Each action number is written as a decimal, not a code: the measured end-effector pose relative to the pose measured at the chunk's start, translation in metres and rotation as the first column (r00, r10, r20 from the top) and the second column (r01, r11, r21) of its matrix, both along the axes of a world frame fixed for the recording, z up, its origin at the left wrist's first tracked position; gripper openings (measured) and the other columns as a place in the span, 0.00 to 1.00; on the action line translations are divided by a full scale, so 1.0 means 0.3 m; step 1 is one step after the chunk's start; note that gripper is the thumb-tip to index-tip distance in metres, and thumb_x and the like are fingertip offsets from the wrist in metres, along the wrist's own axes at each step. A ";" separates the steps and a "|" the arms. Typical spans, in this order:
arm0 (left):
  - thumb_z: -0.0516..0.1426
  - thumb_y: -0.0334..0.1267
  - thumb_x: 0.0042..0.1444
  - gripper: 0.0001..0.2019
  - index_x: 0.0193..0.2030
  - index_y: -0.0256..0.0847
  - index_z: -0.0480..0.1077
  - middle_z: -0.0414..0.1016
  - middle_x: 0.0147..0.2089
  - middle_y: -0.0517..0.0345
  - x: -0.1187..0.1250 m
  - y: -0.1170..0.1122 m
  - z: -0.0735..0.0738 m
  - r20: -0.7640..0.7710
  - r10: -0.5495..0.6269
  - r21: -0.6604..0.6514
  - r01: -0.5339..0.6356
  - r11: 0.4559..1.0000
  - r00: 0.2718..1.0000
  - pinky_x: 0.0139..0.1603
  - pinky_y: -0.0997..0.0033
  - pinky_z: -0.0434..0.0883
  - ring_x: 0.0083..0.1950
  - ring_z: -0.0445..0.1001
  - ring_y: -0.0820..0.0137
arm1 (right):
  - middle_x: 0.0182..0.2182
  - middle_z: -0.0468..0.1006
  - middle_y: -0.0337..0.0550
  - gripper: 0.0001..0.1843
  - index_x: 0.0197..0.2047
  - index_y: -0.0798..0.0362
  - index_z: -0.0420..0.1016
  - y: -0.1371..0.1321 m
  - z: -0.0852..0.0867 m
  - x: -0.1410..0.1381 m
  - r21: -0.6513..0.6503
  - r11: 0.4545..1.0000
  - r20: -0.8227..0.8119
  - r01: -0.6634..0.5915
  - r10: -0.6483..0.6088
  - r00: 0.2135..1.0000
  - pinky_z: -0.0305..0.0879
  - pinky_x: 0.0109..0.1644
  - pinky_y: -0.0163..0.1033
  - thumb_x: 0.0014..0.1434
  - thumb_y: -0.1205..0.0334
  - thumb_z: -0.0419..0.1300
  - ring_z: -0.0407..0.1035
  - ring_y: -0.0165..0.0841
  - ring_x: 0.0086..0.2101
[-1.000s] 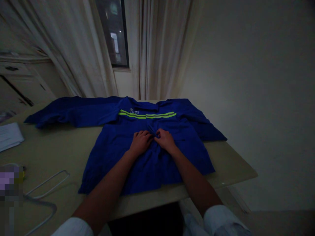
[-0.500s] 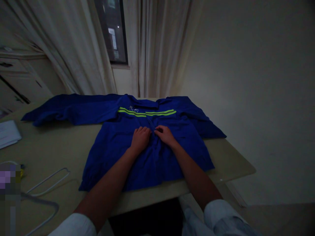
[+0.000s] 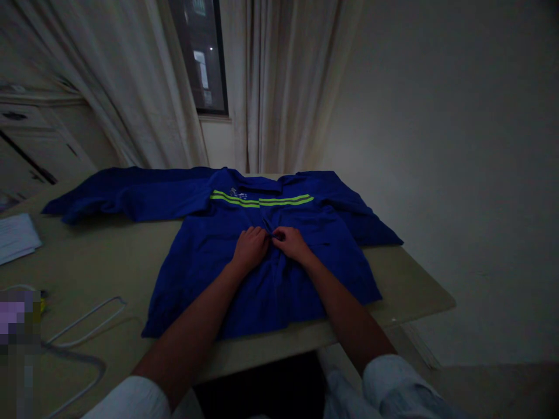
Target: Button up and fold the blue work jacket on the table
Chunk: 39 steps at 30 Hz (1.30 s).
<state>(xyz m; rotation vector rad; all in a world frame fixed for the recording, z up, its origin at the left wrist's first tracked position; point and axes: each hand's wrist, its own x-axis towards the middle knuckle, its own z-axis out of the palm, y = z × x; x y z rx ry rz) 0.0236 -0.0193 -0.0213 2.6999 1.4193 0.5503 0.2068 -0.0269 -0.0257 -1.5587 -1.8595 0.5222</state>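
A blue work jacket [image 3: 205, 250] with yellow-green stripes across the chest lies spread on the table, its collar at the far side and its sleeves out to both sides. At the middle of its front opening, my left hand [image 3: 252, 249] is closed on the jacket's edge. Just beside it my right hand [image 3: 290, 242] pinches the other edge of the front, thumb and forefinger together. The fingertips of both hands almost meet. Whatever fastener lies between them is too small and dark to make out.
White wire hangers [image 3: 87, 320] lie on the table [image 3: 109, 262] at the near left. Folded papers [image 3: 20, 235] are at the left edge, above a pixelated patch. Curtains [image 3: 297, 87] and a window stand behind; the table's right corner juts toward the wall.
My right hand has shifted slightly left and down, bringing its fingertips closer to my left hand. The jacket's front edges are drawn together a little more between them.
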 end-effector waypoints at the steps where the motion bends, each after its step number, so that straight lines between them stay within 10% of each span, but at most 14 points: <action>1: 0.52 0.38 0.71 0.11 0.48 0.41 0.75 0.78 0.49 0.45 0.001 -0.002 -0.001 0.004 0.002 0.006 -0.002 1.000 1.000 0.50 0.56 0.63 0.53 0.72 0.54 | 0.30 0.82 0.39 0.09 0.41 0.51 0.85 -0.003 0.004 -0.003 0.004 1.000 0.043 0.005 -0.005 0.999 0.63 0.37 0.35 0.56 0.66 0.65 0.73 0.33 0.31; 15: 0.50 0.38 0.73 0.12 0.48 0.42 0.75 0.80 0.47 0.47 0.000 0.008 -0.004 -0.012 -0.021 0.046 0.022 0.999 1.000 0.50 0.56 0.63 0.52 0.74 0.56 | 0.33 0.84 0.42 0.10 0.40 0.52 0.85 -0.020 0.018 -0.048 0.070 0.979 0.048 0.192 -0.196 0.979 0.66 0.41 0.36 0.56 0.66 0.64 0.75 0.35 0.34; 26: 0.50 0.41 0.73 0.13 0.47 0.44 0.76 0.79 0.46 0.46 0.008 -0.008 -0.003 0.036 0.035 0.032 -0.036 0.999 0.999 0.49 0.58 0.63 0.50 0.75 0.56 | 0.30 0.81 0.41 0.05 0.36 0.52 0.83 -0.013 0.011 -0.020 0.075 0.995 0.112 0.068 -0.076 0.991 0.62 0.37 0.36 0.58 0.66 0.64 0.71 0.33 0.30; 39: 0.49 0.39 0.74 0.11 0.47 0.40 0.72 0.76 0.48 0.47 0.003 0.003 -0.016 0.106 0.083 -0.003 -0.083 0.997 0.991 0.48 0.61 0.67 0.50 0.75 0.58 | 0.27 0.79 0.37 0.15 0.41 0.53 0.84 0.007 -0.001 -0.012 -0.138 0.988 -0.414 -0.074 0.010 0.910 0.63 0.27 0.34 0.63 0.53 0.60 0.67 0.29 0.23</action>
